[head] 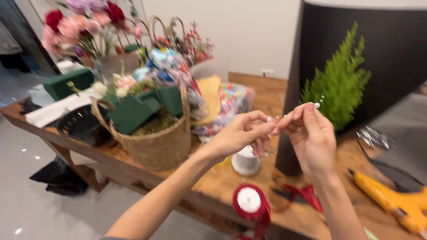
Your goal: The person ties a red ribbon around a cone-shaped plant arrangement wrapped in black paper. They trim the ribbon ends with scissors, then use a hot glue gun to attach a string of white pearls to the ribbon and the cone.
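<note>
Wooden table carries a basket and red ribbon spool. Above it, left hand and right hand pinch a thin pin between fingertips.

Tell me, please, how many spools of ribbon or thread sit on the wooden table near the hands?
2: a red ribbon spool at the table's front edge, and a white spool just behind it, below the left hand. Others may be hidden behind the woven basket.
</note>
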